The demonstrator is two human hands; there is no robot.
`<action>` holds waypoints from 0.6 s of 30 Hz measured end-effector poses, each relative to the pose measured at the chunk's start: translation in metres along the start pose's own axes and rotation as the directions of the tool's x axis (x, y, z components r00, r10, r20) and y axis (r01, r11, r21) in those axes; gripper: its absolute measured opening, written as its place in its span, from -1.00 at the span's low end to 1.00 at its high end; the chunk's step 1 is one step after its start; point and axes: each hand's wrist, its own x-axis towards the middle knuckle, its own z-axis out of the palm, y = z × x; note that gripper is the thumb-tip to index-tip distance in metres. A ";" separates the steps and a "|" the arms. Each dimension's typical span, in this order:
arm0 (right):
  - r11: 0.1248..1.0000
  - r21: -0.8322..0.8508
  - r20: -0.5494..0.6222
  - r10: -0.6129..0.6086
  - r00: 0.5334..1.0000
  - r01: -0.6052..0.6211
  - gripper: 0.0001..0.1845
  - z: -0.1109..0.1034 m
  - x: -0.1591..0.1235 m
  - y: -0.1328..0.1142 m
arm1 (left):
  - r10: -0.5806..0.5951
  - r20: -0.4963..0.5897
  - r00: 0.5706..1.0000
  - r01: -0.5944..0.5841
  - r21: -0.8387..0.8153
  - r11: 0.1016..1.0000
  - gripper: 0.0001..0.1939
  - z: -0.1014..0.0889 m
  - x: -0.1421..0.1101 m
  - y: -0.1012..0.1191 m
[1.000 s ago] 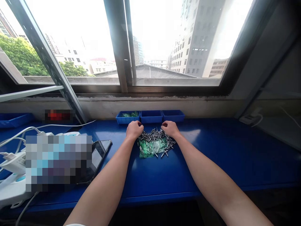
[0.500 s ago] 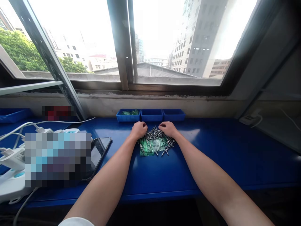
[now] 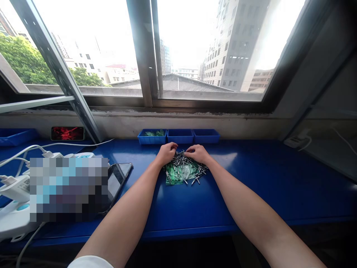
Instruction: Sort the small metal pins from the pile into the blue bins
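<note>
A heap of small silvery metal pins (image 3: 182,159) lies on a green plastic bag (image 3: 174,178) on the blue table. At the heap's left edge, my left hand (image 3: 167,153) is closed, fingers curled inward; whatever it may hold is hidden. From the right, my right hand (image 3: 197,153) reaches over the heap, its thumb and fingertips drawn together at the upper pins. What lies between those fingertips is too small to make out. Several loose pins (image 3: 196,180) lie at the near right side of the bag.
Behind the heap stand three blue bins; the left bin (image 3: 152,140) contains green packets. To the left are a dark phone (image 3: 122,173), a blurred patch and a white power strip (image 3: 21,219) with cables. Another phone (image 3: 68,133) leans near the metal post (image 3: 83,108).
My right hand has shifted left over the pins. My left hand has moved slightly right and up, so the two hands are closer together.
</note>
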 end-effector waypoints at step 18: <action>0.706 0.707 -0.106 0.054 0.993 0.037 -0.74 -0.009 -0.003 -0.017 | 0.242 0.003 0.970 -0.242 -0.014 0.970 -0.78 -0.007 -0.009 0.025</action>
